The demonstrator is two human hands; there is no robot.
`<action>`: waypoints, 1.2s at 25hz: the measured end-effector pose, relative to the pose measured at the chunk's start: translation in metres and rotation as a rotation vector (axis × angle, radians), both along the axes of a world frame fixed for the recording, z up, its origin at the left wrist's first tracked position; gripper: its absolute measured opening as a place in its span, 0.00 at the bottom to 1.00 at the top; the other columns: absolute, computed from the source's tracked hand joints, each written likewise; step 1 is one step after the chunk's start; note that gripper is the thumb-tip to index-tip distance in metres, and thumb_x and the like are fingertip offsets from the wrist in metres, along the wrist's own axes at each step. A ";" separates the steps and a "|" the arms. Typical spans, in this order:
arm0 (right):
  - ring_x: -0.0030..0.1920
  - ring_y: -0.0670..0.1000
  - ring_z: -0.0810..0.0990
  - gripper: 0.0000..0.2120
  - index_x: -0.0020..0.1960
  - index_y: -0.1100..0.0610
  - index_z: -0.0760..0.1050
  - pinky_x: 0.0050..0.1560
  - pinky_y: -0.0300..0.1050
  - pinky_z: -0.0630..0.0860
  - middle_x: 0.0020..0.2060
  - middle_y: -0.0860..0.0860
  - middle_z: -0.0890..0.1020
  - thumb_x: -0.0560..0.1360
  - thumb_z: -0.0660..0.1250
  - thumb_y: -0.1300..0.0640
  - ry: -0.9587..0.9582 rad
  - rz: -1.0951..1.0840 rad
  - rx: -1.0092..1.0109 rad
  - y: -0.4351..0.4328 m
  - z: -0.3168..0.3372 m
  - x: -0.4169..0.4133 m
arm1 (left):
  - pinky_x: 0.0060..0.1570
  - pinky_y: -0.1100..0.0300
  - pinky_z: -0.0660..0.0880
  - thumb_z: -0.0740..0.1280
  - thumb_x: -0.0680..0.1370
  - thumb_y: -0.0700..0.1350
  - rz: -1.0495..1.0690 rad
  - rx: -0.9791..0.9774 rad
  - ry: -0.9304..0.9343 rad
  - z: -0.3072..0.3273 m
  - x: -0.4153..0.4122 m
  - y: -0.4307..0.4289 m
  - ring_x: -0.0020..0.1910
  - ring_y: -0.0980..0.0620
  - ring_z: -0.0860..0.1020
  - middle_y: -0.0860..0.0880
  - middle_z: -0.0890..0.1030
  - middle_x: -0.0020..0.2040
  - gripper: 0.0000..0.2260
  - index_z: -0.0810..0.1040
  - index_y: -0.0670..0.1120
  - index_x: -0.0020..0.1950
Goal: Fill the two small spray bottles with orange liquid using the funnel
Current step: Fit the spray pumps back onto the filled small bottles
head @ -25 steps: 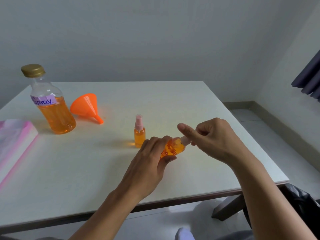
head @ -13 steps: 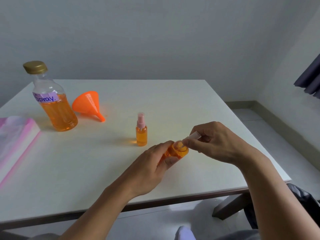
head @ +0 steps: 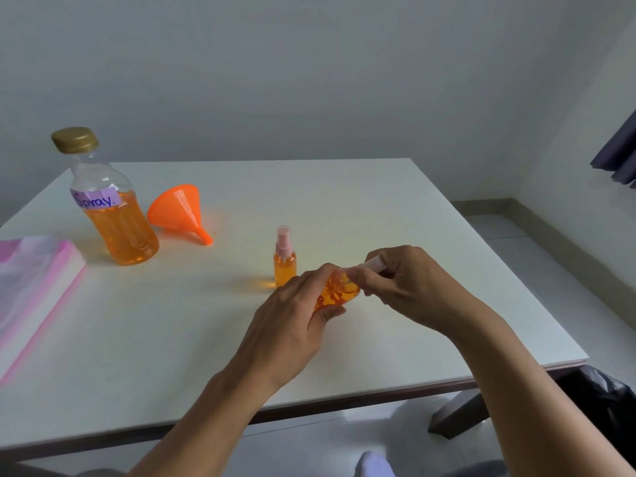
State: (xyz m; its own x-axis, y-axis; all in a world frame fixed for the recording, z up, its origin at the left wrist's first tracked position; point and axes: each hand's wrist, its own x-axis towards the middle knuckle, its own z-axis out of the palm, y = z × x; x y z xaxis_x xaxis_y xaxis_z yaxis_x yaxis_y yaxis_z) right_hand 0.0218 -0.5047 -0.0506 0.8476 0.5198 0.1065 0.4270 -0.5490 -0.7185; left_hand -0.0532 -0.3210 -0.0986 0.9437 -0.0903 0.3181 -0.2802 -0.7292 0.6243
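A clear plastic bottle with a gold cap and a "Spray" label stands upright near the far left corner of the white worktop. Just to its right an orange plastic funnel lies on its side, spout towards the near right. A pink-edged stack of sheets lies at the left edge, in front of the bottle. A small capped spray bottle stands mid-worktop; just beyond it towards the near right edge, both hands hold a second small spray bottle.

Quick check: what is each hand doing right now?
Left hand: closed around the small spray bottle.
Right hand: pinching that bottle's spray top.
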 end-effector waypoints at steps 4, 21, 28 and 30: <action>0.33 0.42 0.78 0.21 0.49 0.49 0.81 0.30 0.35 0.72 0.33 0.44 0.80 0.68 0.70 0.33 -0.124 -0.099 0.027 -0.010 0.003 -0.002 | 0.58 0.58 0.74 0.59 0.80 0.53 -0.038 -0.037 0.113 0.000 0.004 0.002 0.64 0.56 0.73 0.59 0.71 0.69 0.23 0.59 0.61 0.74; 0.37 0.53 0.84 0.15 0.52 0.58 0.85 0.40 0.45 0.80 0.38 0.55 0.86 0.73 0.70 0.47 0.132 -0.144 0.427 -0.021 0.019 -0.001 | 0.48 0.81 0.66 0.66 0.76 0.55 -0.042 -0.039 -0.031 -0.004 0.008 0.003 0.57 0.66 0.69 0.62 0.70 0.63 0.27 0.64 0.58 0.74; 0.38 0.42 0.84 0.07 0.54 0.49 0.84 0.43 0.36 0.77 0.38 0.46 0.86 0.76 0.74 0.50 -0.016 -0.355 0.000 -0.057 -0.005 0.013 | 0.55 0.77 0.70 0.62 0.77 0.60 -0.078 -0.243 0.055 0.005 0.002 -0.007 0.70 0.56 0.69 0.64 0.67 0.70 0.27 0.53 0.70 0.72; 0.39 0.41 0.82 0.08 0.54 0.49 0.84 0.40 0.32 0.73 0.41 0.43 0.84 0.76 0.75 0.49 -0.064 -0.374 -0.161 -0.057 -0.014 0.013 | 0.47 0.83 0.67 0.60 0.78 0.58 -0.083 -0.242 0.066 0.006 0.002 -0.011 0.69 0.58 0.69 0.61 0.65 0.72 0.28 0.48 0.73 0.71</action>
